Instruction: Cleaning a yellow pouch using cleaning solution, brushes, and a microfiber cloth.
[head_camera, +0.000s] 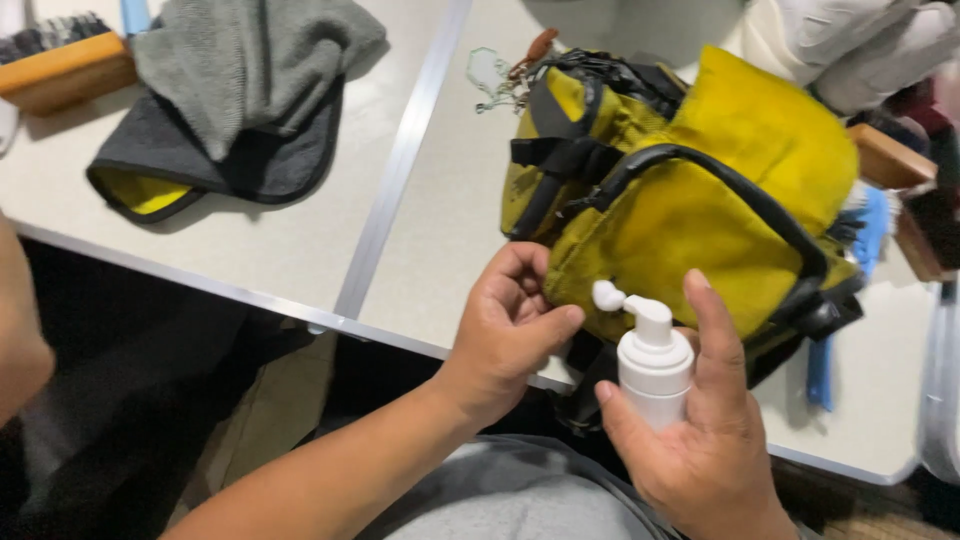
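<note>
A yellow bag (700, 210) with black straps and a black handle lies on the white table (300, 250). My right hand (700, 440) holds a white pump bottle (654, 365) upright just in front of the bag, index finger raised beside the pump head. A blob of white foam sits at the nozzle tip, against the bag's front. My left hand (510, 330) is curled at the bag's lower left corner, thumb and fingers touching the fabric.
A grey towel over a dark cloth with yellow lining (235, 100) lies at the far left. A wooden brush (60, 60) sits at the top left. White gloves (850, 45), a wooden block (890, 160) and a blue tool (865, 240) lie right of the bag. A metal seam (400, 160) divides the table.
</note>
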